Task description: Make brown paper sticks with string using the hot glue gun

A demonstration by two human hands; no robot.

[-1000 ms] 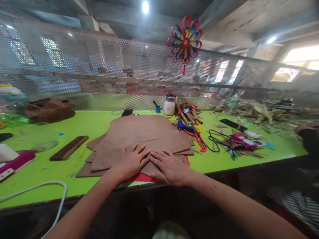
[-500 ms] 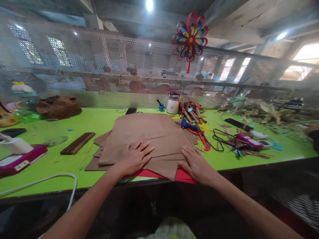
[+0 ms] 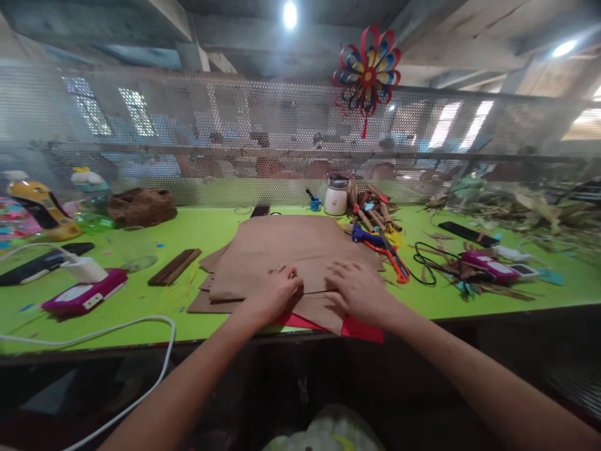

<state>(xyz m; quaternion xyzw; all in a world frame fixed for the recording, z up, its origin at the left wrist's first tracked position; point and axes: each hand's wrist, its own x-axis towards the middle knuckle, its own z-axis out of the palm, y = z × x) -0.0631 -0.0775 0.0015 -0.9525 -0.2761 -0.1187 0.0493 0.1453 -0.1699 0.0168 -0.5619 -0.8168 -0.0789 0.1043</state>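
Note:
A stack of brown paper sheets [image 3: 277,241] lies in front of me, its edges unevenly layered. My left hand [image 3: 278,293] rests on its near part, fingers loosely bent and tips on the top sheet; no paper shows pinched between them. To the right, my right hand [image 3: 359,293] is over the near right part of the stack, its fingers apart and slightly bent. Whether those fingertips press on the paper is hard to tell. Red paper [image 3: 362,328] sticks out from under the brown sheets along the table's front edge.
Right of the stack lie a blue glue gun [image 3: 366,235] and an orange-handled tool [image 3: 398,266]. Folded brown strips [image 3: 174,267] and a purple power strip [image 3: 87,293] with a white cable are at left. A lidded jar [image 3: 336,197] stands behind, before a perforated screen [image 3: 225,125].
My left hand has gone from flat and spread to bent fingers. My right hand has shifted inward over the paper, its fingers now bent. The view has turned slightly left.

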